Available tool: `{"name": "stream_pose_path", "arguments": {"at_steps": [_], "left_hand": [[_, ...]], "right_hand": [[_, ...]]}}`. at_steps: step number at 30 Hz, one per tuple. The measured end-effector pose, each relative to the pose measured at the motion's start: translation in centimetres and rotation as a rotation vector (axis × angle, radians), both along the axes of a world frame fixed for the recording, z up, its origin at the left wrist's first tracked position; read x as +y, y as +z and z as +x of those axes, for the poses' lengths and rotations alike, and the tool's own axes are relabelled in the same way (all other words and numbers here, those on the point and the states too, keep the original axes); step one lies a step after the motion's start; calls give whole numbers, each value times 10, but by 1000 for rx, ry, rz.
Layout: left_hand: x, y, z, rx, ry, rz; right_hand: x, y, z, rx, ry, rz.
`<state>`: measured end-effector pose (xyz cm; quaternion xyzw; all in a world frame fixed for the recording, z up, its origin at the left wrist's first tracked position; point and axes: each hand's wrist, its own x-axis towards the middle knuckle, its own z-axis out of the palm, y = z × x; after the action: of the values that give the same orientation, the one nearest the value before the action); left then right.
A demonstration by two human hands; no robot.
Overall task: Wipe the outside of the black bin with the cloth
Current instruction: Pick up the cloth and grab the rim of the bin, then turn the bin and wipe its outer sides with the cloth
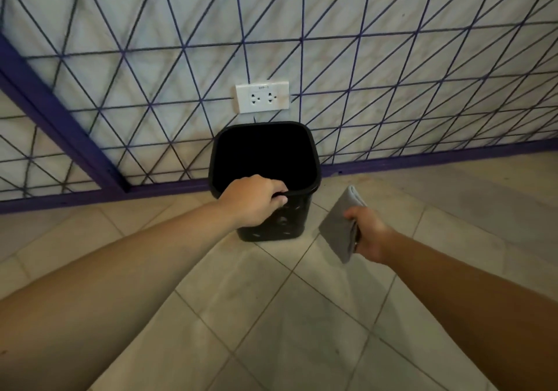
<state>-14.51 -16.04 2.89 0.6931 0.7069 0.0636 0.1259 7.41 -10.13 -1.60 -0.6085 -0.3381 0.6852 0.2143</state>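
Bin: square black plastic bin (265, 155), black all over; its near side wall is patterned with rows of small oval holes.
Cloth: folded plain grey cloth (341, 227), no print.
Wall: pale marbled white wall (392, 7) crossed by a web of thin purple lines forming triangles, with broad purple bands (60, 124).
Socket: white double wall socket (262, 97) with a small dark label, too blurred to read.
Floor: beige tiled floor (287, 315) with darker grout lines, perhaps faintly stained.
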Motion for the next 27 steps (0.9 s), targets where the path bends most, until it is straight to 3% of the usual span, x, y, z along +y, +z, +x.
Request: {"name": "stream_pose_path", "arguments": {"at_steps": [5,10,15,17,20,23,27], "left_hand": [[-21,3,-34,-2,-76,-49],[-44,8,-58,23,-21,-118],[-41,-2,-25,226,-59,60],[-35,-7,-12,229,-54,106],[-27,-20,-1,166,-69,84],[-19,-25,4,219,-93,93],[-4,-26,14,212,-146,25]], "right_hand": [[-18,-20,-19,101,-102,-11],[-49,-32,-38,227,-175,-58],[-66,-45,-52,316,-165,-117],[-70,-44,-57,321,-169,-111],[-66,-54,-58,345,-125,-89],[-63,-62,-70,393,-85,-22],[-61,-77,-108,496,-148,69]]}}
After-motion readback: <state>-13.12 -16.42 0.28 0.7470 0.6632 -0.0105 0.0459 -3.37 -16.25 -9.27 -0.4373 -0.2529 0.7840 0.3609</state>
